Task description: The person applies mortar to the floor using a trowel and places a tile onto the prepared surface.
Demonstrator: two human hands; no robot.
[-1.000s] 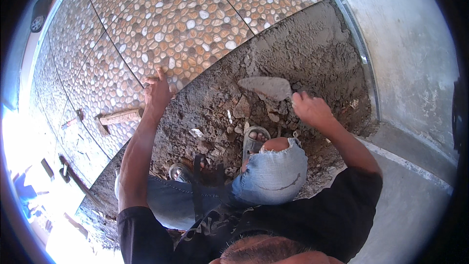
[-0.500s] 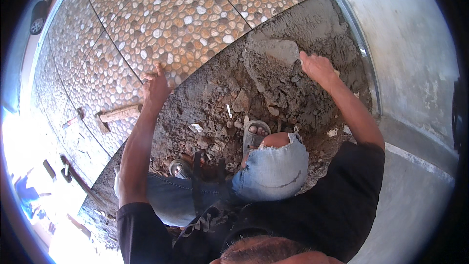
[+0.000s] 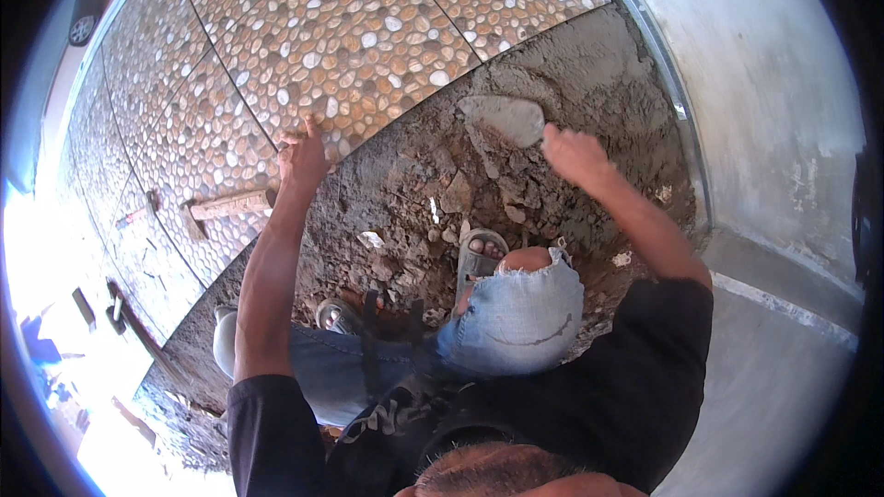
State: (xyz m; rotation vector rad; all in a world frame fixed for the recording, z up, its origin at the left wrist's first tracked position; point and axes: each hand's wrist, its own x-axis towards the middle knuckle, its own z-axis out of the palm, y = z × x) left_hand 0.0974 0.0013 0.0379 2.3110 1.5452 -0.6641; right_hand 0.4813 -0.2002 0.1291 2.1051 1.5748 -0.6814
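My right hand [image 3: 580, 156] is closed round the handle of a trowel [image 3: 505, 120]. Its mortar-smeared blade lies flat over wet grey mortar [image 3: 589, 60], just off the edge of the pebble-patterned tiles [image 3: 359, 46]. My left hand [image 3: 304, 156] is on the tiles near their edge, by a joint line. Its fingers are apart, with one stretched forward, and it holds nothing. Close to my left forearm, a hammer [image 3: 230, 206] with a wooden handle lies on the tiles.
Rough soil and rubble [image 3: 405, 212] fill the strip around my sandalled foot [image 3: 479, 253]. A pale wall [image 3: 764, 83] with a metal strip [image 3: 658, 46] along its base bounds the right. Further tools [image 3: 124, 313] lie at the far left, partly lost in glare.
My right hand has drawn the trowel a little to the left and closer to me across the mortar. The left hand stays at the tile edge.
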